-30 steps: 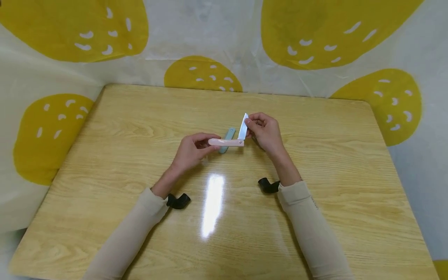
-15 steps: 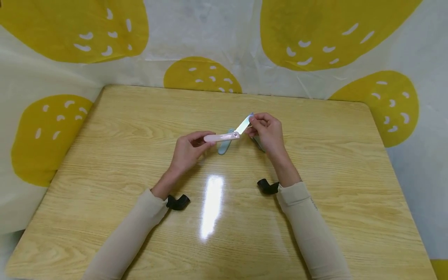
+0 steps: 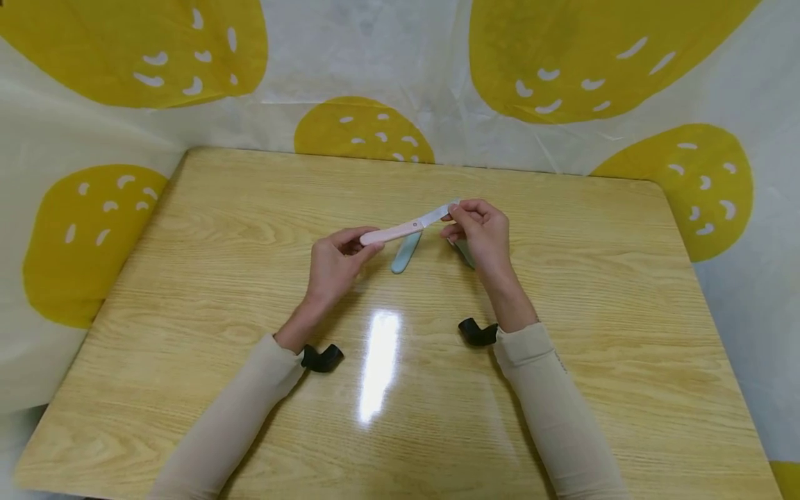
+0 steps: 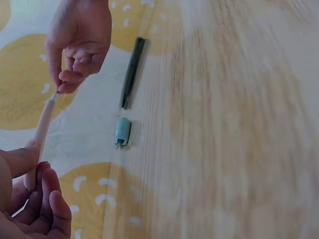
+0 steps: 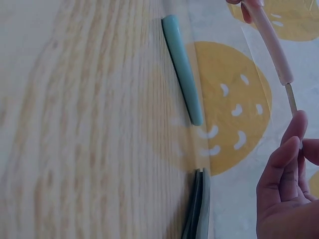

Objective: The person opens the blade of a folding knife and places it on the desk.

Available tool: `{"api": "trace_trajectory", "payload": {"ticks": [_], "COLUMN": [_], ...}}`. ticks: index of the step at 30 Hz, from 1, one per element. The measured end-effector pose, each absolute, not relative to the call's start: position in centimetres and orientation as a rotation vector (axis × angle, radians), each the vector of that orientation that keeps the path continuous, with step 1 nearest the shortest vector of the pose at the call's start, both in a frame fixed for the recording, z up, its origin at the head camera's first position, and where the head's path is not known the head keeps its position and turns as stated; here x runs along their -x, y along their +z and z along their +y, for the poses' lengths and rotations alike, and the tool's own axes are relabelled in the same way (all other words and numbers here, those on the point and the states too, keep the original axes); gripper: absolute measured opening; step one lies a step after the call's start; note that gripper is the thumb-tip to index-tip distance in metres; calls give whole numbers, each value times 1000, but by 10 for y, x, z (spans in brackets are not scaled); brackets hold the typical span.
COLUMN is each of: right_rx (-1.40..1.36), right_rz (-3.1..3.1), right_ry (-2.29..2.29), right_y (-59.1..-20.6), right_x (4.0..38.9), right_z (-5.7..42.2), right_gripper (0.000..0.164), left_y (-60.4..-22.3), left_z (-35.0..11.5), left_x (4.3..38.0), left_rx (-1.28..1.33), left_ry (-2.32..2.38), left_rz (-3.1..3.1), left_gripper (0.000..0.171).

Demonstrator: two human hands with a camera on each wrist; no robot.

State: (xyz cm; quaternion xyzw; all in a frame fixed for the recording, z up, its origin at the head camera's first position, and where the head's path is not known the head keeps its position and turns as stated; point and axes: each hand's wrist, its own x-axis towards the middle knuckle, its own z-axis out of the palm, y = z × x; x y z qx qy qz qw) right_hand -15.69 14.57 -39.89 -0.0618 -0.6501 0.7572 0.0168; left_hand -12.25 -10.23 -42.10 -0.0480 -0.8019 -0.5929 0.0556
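Observation:
A folding knife with a pink handle (image 3: 392, 233) is held up above the table, its blade (image 3: 435, 214) swung out nearly in line with the handle. My left hand (image 3: 331, 271) grips the handle's rear end between thumb and fingers. At the other end, my right hand (image 3: 490, 239) pinches the blade near its tip, which the fingers cover. Below lies a mint-green folding knife (image 3: 405, 254), folded up on the tabletop. A dark green folding knife (image 4: 132, 73) lies beside it, largely hidden under my right hand in the head view.
The wood-grain table (image 3: 281, 430) carries a bright light reflection in front of the knives. A white curtain with yellow shapes (image 3: 362, 132) stands along the far edge and both sides. A black curved piece (image 3: 323, 358) sticks out at each cuff.
The blade has swung from nearly upright to almost straight with the pink handle. My left hand tilted the handle upward to the right, while my right hand shifted slightly right with the blade tip.

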Motion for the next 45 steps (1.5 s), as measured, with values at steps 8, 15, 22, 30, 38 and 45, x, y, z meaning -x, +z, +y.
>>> {"api": "trace_trajectory", "payload": {"ticks": [8, 15, 22, 30, 38, 45], "right_rx": [198, 199, 174, 124, 78, 41], "right_rz": [-1978, -2022, -2136, -2282, -2396, -2431], "right_ry": [2387, 2379, 2372, 2365, 2303, 2293], "right_y": [-401, -401, -398, -398, -402, -402], "right_x": [156, 158, 162, 162, 161, 161], "right_z": [143, 144, 146, 145, 147, 147], "right_gripper": [9, 12, 19, 33, 36, 34], "left_y": [-420, -420, -416, -417, -417, -419], "left_z": [-103, -105, -102, -105, -113, -120], "left_x": [121, 118, 118, 115, 117, 119], "left_rx": [82, 183, 324, 260, 91, -24], "left_ry": [-1792, -1678, -1516, -1310, -1161, -1114], "left_rz": [-2398, -2481, -2538, -2551, -2594, -2669], "left_gripper": [30, 26, 23, 24, 27, 29]}}
